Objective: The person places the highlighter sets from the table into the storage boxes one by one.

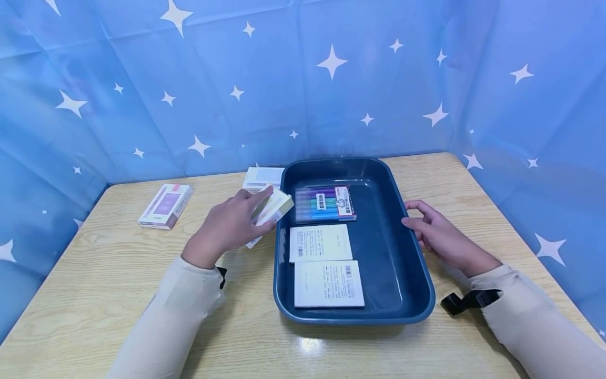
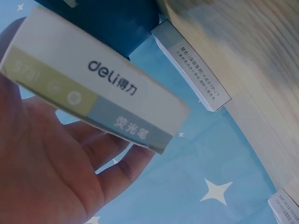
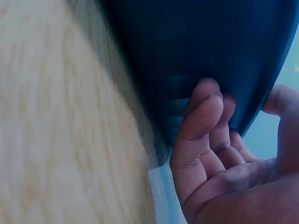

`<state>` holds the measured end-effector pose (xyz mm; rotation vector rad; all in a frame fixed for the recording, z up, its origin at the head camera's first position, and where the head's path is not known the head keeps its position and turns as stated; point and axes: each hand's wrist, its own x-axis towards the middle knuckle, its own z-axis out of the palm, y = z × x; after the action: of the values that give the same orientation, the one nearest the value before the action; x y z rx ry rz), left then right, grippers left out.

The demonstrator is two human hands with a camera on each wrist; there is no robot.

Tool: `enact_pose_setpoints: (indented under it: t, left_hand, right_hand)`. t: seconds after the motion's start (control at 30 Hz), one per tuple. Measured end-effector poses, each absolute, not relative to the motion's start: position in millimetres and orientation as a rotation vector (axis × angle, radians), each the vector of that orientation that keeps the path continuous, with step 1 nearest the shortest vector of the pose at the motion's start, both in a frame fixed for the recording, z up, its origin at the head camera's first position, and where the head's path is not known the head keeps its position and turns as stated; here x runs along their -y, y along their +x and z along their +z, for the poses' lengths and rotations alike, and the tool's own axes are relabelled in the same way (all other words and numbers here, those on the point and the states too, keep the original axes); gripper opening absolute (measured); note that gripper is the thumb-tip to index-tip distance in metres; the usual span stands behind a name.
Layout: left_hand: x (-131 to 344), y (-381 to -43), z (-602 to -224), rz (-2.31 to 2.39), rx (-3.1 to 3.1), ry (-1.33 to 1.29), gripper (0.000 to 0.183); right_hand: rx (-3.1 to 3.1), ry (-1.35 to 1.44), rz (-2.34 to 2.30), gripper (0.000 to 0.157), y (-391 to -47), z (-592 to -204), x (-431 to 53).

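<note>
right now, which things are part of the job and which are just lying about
Likely in the job:
deli box, held in left hand
tray, touched by right hand
pen pack and two white packs, inside

Likely lying about:
purple-labelled box, on the table
white box beside the tray, partly hidden

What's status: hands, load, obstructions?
Left hand grips yellow-grey-banded white cardboard box. Right hand holds right rim of dark-blue rectangular plastic tray. Transparent coloured-pen pack, two flat white rectangular packs occupy tray's left side.

head view faces down, wrist views sit close; all share the tray [image 1: 385,247].
</note>
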<state>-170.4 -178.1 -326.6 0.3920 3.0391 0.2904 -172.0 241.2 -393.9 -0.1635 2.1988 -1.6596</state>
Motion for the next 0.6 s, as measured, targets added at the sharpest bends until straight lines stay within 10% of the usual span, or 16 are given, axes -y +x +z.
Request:
enact_pose_setpoints:
  t: [0.6]
  left_hand:
    - [176.4, -173.4, -332.3, 0.224, -3.088, 0.466, 0.074]
  right_hand:
    - [-2.196, -0.172, -1.667, 0.029, -171.5, -392.7, -240.4]
